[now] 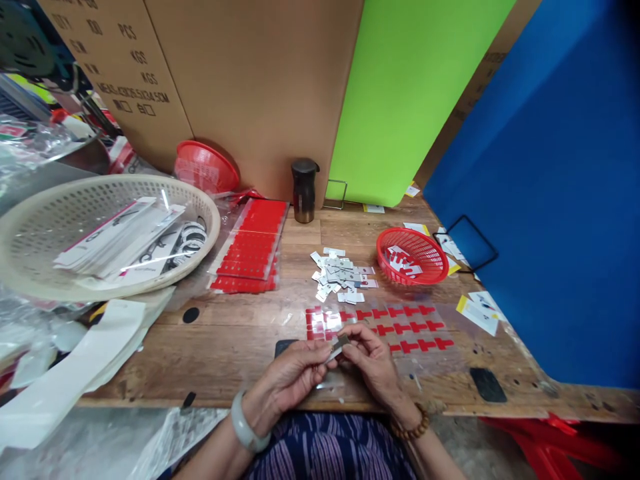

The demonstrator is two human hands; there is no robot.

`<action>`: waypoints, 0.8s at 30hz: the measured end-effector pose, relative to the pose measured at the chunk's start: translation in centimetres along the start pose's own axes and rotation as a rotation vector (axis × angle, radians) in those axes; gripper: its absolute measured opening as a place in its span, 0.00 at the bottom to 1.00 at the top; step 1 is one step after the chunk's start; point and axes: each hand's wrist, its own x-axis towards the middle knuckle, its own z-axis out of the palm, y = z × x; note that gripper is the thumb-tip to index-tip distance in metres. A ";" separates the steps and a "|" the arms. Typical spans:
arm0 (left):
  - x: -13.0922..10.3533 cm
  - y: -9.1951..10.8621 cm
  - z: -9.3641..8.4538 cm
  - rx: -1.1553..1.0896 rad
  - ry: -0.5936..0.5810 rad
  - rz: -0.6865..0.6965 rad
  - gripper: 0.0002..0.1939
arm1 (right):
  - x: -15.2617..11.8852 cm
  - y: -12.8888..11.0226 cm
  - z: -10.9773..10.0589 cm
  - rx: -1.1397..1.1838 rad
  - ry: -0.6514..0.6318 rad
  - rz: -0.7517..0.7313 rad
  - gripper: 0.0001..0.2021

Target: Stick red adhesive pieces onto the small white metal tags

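Observation:
Between my two hands, near the table's front edge, is a small flat metal plate, tilted. My left hand pinches its left end between thumb and fingers. The fingers of my right hand are closed on its right end. Just beyond lies a clear sheet of red T-shaped stickers, partly hidden by my hands. A loose pile of similar small metal plates sits past the sheet. To its right, a red plastic basket holds several plates with red on them.
Stacked red sticker sheets lie left of the pile. A large cream basket with packaged cards stands far left. A black tumbler is at the back, before cardboard. Green and blue panels stand behind and right.

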 end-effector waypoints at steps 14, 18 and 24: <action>2.7 5.4 -3.8 0.150 0.284 0.448 0.09 | 5.8 -0.7 2.2 -0.972 0.085 -0.277 0.06; 4.7 5.6 -3.9 0.200 0.327 0.493 0.10 | 6.8 -0.1 3.0 -1.148 0.145 -0.275 0.05; 6.7 5.2 -4.2 0.297 0.365 0.544 0.08 | 7.8 -0.3 3.0 -1.190 0.144 -0.210 0.07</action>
